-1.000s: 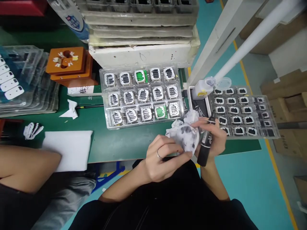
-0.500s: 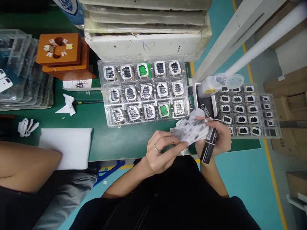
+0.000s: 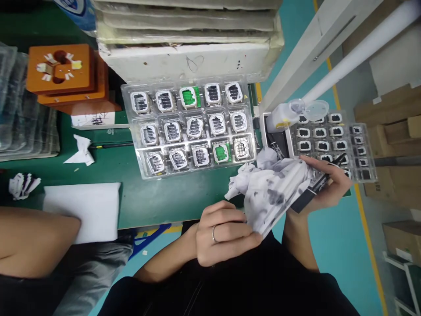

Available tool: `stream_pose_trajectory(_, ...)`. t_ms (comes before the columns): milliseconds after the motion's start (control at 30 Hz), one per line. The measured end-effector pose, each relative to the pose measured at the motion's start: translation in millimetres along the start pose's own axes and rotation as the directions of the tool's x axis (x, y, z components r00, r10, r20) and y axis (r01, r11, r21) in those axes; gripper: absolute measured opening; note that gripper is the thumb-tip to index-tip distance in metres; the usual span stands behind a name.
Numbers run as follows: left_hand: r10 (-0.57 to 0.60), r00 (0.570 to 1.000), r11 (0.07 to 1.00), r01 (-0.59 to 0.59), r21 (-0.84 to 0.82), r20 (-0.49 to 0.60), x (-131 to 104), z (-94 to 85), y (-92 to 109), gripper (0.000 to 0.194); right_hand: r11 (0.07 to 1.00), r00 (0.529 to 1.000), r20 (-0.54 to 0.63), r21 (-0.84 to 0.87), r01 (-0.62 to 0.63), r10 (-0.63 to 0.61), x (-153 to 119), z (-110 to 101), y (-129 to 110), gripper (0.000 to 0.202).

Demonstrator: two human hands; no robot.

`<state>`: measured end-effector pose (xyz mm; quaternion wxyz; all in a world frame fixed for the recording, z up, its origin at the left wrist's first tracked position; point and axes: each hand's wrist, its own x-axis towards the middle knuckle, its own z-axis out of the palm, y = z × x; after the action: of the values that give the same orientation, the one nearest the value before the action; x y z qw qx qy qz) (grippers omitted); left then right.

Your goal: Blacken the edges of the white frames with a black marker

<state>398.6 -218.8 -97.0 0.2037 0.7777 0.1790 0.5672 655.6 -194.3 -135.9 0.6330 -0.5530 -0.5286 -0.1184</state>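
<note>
A white wipe (image 3: pixel 272 193) with black smudges is stretched between my two hands in front of my body. My left hand (image 3: pixel 223 232), with a ring on one finger, is closed on the wipe's near left corner. My right hand (image 3: pixel 329 186) pinches the other end of the wipe. Lying across that same palm is a thick black marker (image 3: pixel 309 195), partly covered by the wipe. Beyond the hands, a clear plastic tray (image 3: pixel 140 169) holds rows of small rounded-square frames with dark insides. Two of them show green, one a green frame (image 3: pixel 221 152) in the near row.
A white box (image 3: pixel 194 63) stands behind the tray. To the right are a white bottle (image 3: pixel 279 117) and another filled tray (image 3: pixel 371 169). An orange fixture (image 3: pixel 62 83) and stacked clear trays (image 3: pixel 42 136) sit left. Another person's arm (image 3: pixel 36 237) rests near a white pad (image 3: pixel 95 197).
My hands have moved apart, spreading the crumpled wipe out wider. The right hand shifted right with the marker, which turned and is now more covered. The view has shifted slightly.
</note>
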Motion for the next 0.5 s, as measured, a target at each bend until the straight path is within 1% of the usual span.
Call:
stream_pose_trajectory(67, -0.052, 0.995, 0.995, 0.059, -0.082, 0.082, -9, -0.3, -2, 0.011, 0.999, 0.993, -0.119, 0.029, 0.028, -0.024, 1, 1, 2, 0.01)
stream_pose_trajectory(133, -0.085, 0.986, 0.985, 0.105, -0.138, 0.145, -16, -0.2, -5, 0.013, 0.999, 0.992, -0.119, 0.024, 0.034, -0.03, 1, -2, 1, 0.012)
stream_pose_trajectory(167, -0.092, 0.985, 0.983, 0.113, -0.143, 0.148, -19, -0.2, -6, 0.014, 1.0, 0.994, -0.107, 0.001, 0.031, -0.031, 0, -5, 0, 0.013)
stream_pose_trajectory(233, -0.105, 0.984, 0.987, 0.121, -0.11, 0.144, -21, -0.5, -7, 0.017, 0.997, 0.999, -0.039, -0.068, 0.023, -0.026, -1, -15, -3, 0.02)
stream_pose_trajectory(300, -0.152, 0.98, 0.986, 0.16, -0.052, 0.131, -21, -1.0, -7, 0.02, 0.989, 0.994, 0.097, -0.135, 0.064, -0.051, -4, -27, -6, 0.023)
stream_pose_trajectory(333, -0.185, 0.975, 0.981, 0.19, -0.028, 0.122, -21, -1.2, -8, 0.021, 0.983, 0.979, 0.186, -0.146, 0.11, -0.082, -6, -33, -8, 0.023)
stream_pose_trajectory(400, -0.233, 0.968, 0.972, 0.235, -0.006, 0.096, -21, -1.6, -9, 0.023, 0.97, 0.929, 0.332, -0.114, 0.213, -0.165, -11, -40, -9, 0.025)
stream_pose_trajectory(433, -0.242, 0.967, 0.97, 0.243, -0.009, 0.084, -22, -1.7, -10, 0.024, 0.967, 0.911, 0.359, -0.077, 0.242, -0.2, -15, -42, -9, 0.025)
stream_pose_trajectory(467, -0.245, 0.966, 0.969, 0.247, -0.019, 0.08, -22, -1.6, -12, 0.024, 0.97, 0.909, 0.36, -0.037, 0.24, -0.211, -18, -42, -10, 0.022)
stream_pose_trajectory(500, -0.245, 0.966, 0.968, 0.249, -0.033, 0.081, -23, -1.4, -13, 0.025, 0.982, 0.921, 0.348, -0.003, 0.187, -0.174, -22, -42, -10, 0.018)
